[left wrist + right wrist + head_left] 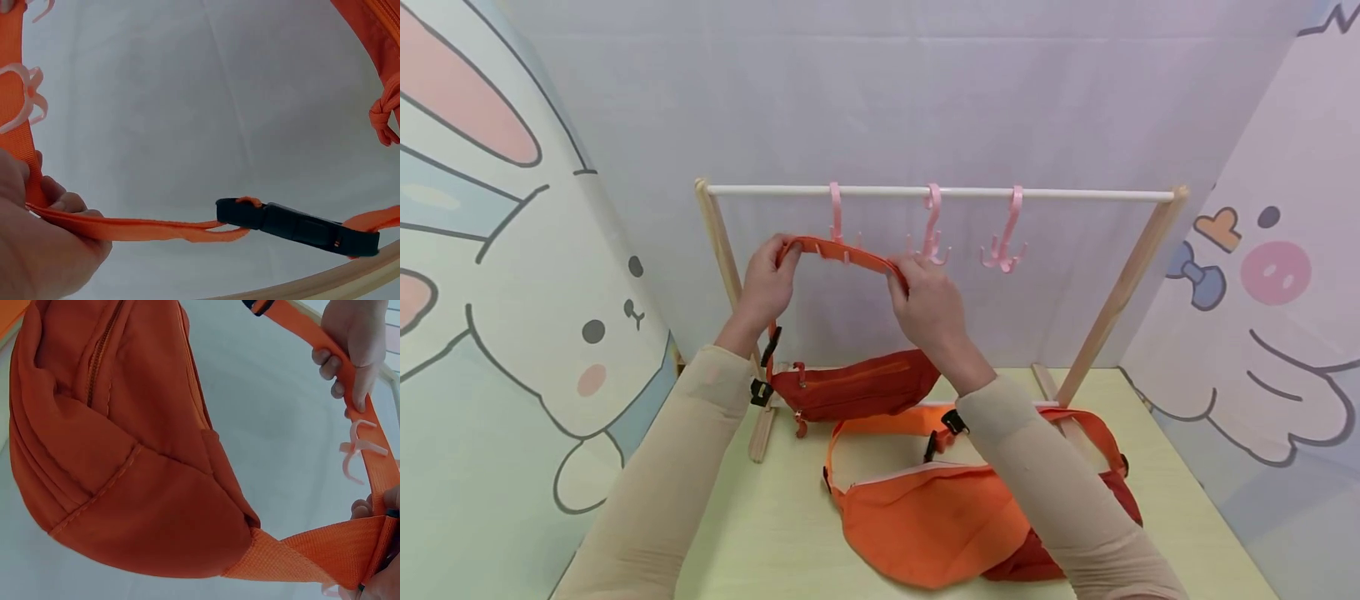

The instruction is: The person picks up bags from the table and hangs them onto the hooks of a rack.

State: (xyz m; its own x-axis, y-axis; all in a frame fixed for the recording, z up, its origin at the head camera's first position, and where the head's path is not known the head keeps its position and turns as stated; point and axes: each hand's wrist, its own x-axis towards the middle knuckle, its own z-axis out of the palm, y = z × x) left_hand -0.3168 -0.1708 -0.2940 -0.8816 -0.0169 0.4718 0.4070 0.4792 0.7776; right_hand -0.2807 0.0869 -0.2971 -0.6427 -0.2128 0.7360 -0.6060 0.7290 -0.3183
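A rust-red waist bag (857, 387) hangs below the white rod (887, 192), lower than both hands, its orange webbing strap (868, 257) spanning them in a shallow arch under the rod's left half. The left hand (767, 283) pinches the strap below the rod's left part; the right hand (930, 307) grips it below the rod's middle. Prongs of the left pink hook (836, 208), which hangs from the rod, show in front of the strap; whether they bear it I cannot tell. The bag is soft, creased, curved cloth with stitched seams, a zip and a knotted cord pull (383, 119); the strap is ribbed, with a hard black buckle (297, 226). Two more smooth hooks with curved prongs, the middle hook (933, 212) and the right hook (1012, 221), hang from the rod. Pale wooden posts (1117, 304) carry its ends. Below the rod, a rounded orange bag (936, 525) overlaps a dark red bag (1028, 562) on the light tabletop (752, 517).
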